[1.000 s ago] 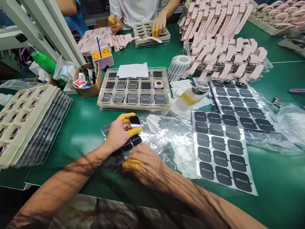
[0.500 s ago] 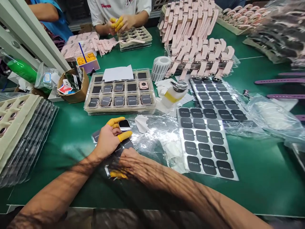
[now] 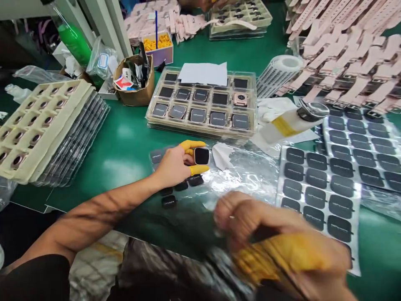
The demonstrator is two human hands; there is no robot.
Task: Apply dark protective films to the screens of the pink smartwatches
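In the head view, the left hand [image 3: 171,168] pinches a small watch body [image 3: 201,156] by opposite edges — thumb and finger in yellow covers, probably so the dark face is left untouched. It is above the table [image 3: 125,156], just left of a crumpled white wipe [image 3: 222,156]. The right hand [image 3: 282,238] is a blur at the near right — whether its fingers are apart or closed on something, I cannot tell. Farther off, a compartment tray [image 3: 200,132] seemingly keeps pieces from rubbing; right, a sheet of black labels [image 3: 317,197] lies flat
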